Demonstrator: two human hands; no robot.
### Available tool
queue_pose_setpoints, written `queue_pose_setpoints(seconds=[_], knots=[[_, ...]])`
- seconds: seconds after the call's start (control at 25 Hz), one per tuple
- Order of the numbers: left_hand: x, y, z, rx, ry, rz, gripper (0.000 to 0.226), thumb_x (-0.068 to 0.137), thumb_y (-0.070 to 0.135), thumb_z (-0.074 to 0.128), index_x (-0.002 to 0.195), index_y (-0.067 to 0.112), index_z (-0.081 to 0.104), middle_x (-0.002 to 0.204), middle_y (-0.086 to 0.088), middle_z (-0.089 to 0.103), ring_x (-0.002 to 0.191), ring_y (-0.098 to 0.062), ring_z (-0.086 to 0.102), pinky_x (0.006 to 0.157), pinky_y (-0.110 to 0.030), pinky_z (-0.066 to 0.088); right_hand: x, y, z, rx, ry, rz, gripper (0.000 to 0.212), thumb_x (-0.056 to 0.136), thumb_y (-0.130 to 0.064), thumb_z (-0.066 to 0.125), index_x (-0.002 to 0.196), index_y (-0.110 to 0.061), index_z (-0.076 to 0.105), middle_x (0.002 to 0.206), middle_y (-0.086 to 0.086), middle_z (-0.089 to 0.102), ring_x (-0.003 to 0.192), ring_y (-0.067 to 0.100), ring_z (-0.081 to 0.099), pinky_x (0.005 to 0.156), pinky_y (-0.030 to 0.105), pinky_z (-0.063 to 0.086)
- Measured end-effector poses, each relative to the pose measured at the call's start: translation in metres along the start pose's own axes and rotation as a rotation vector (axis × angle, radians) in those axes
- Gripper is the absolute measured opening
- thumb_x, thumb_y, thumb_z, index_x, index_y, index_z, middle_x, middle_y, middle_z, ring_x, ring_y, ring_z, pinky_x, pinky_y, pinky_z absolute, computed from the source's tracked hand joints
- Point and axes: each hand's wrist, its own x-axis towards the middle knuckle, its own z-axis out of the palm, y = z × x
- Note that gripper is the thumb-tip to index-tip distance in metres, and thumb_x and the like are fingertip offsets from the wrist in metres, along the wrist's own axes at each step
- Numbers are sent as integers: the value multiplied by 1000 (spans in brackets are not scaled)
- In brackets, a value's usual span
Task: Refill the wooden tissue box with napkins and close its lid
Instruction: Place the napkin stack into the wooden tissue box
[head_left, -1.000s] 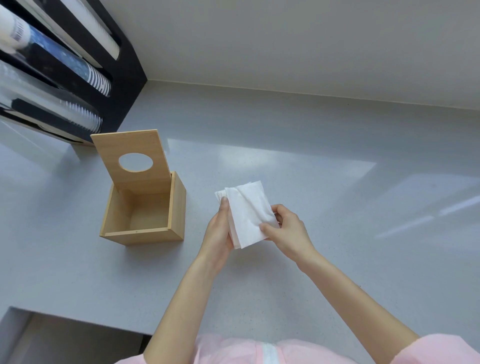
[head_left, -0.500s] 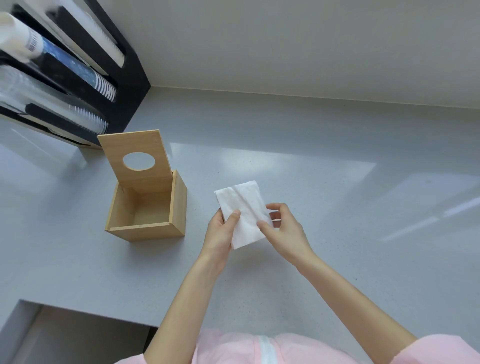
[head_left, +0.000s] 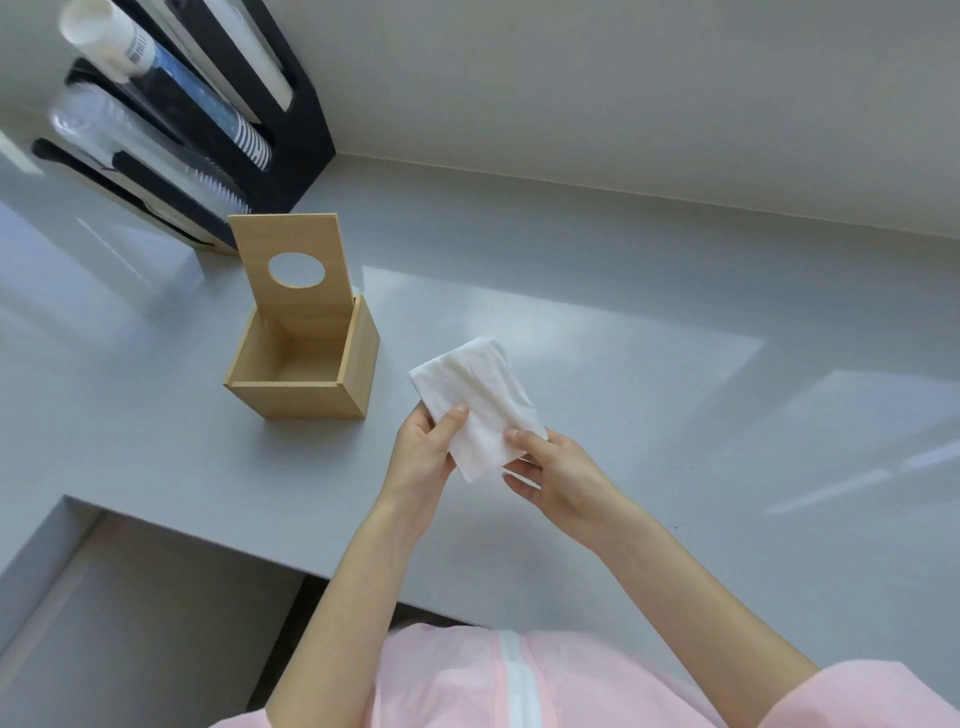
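Observation:
A wooden tissue box (head_left: 306, 397) stands on the grey counter, left of my hands, and I see nothing inside it. Its lid (head_left: 293, 306), with a round hole, stands upright at the box's far side. A folded stack of white napkins (head_left: 475, 402) is held above the counter to the right of the box. My left hand (head_left: 423, 452) pinches the stack's lower left edge with the thumb on top. My right hand (head_left: 558, 478) grips its lower right corner.
A black rack (head_left: 208, 119) holding stacked cups and sleeves stands at the back left, just behind the box. The grey counter (head_left: 675, 389) runs to the right and meets a white wall. The counter's front edge steps down at lower left.
Both hands have kept hold of the napkins, shifting their fingers on the stack's lower edge. The camera view has shifted a little, so box and rack sit further right in frame.

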Motion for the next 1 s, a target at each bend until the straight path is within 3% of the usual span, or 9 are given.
queue_pose_setpoints(seconds=[0.08, 0.24, 0.36, 0.52, 0.76, 0.92, 1.0], knots=[[-11, -4, -2, -10, 42, 28, 17, 93, 15, 47, 106, 18, 58, 103, -2, 66, 95, -16, 64, 74, -20, 55, -4, 0, -7, -44, -22, -49, 13, 93, -12, 48, 95, -16, 60, 93, -2, 65, 86, 12, 61, 87, 25, 48], [-28, -11, -15, 1, 147, 43, 17, 92, 22, 49, 105, 15, 58, 102, -2, 64, 94, -12, 64, 69, -17, 55, -7, -1, -7, -259, -1, -138, 20, 91, -6, 47, 108, -10, 57, 103, 2, 64, 90, 13, 64, 71, 18, 55], [-34, -6, -27, 116, 212, 35, 24, 93, 23, 49, 110, 8, 57, 104, -4, 64, 96, -14, 62, 67, -14, 56, -4, -1, 3, -432, 36, -177, 13, 89, -7, 50, 101, -9, 55, 102, 6, 59, 92, 18, 60, 72, 19, 54], [-32, 17, -54, 160, 276, 67, 9, 92, 25, 51, 96, 23, 59, 92, 5, 65, 82, -4, 63, 73, -18, 53, 6, -5, 28, -596, 9, -221, 8, 88, -10, 52, 86, -19, 54, 84, -6, 59, 80, 10, 59, 63, 12, 51], [-12, 61, -113, 226, 199, 89, 13, 89, 24, 56, 99, 19, 62, 89, 7, 67, 79, -5, 64, 68, -15, 51, 32, -26, 83, -684, -15, -299, 4, 88, -10, 53, 86, -13, 54, 88, 0, 60, 74, 11, 60, 61, 10, 50], [13, 87, -150, 369, 152, 120, 7, 89, 23, 56, 90, 21, 62, 84, 8, 67, 72, 0, 63, 64, -9, 48, 54, -35, 115, -633, 61, -357, 12, 89, -13, 52, 82, -22, 56, 91, -1, 63, 76, 14, 63, 63, 10, 51], [24, 99, -164, 402, 135, 130, 7, 89, 23, 56, 86, 24, 62, 82, 10, 66, 67, 4, 62, 63, -10, 48, 66, -36, 129, -573, 90, -365, 12, 92, -14, 50, 86, -20, 58, 95, 4, 62, 80, 17, 62, 68, 17, 55]])
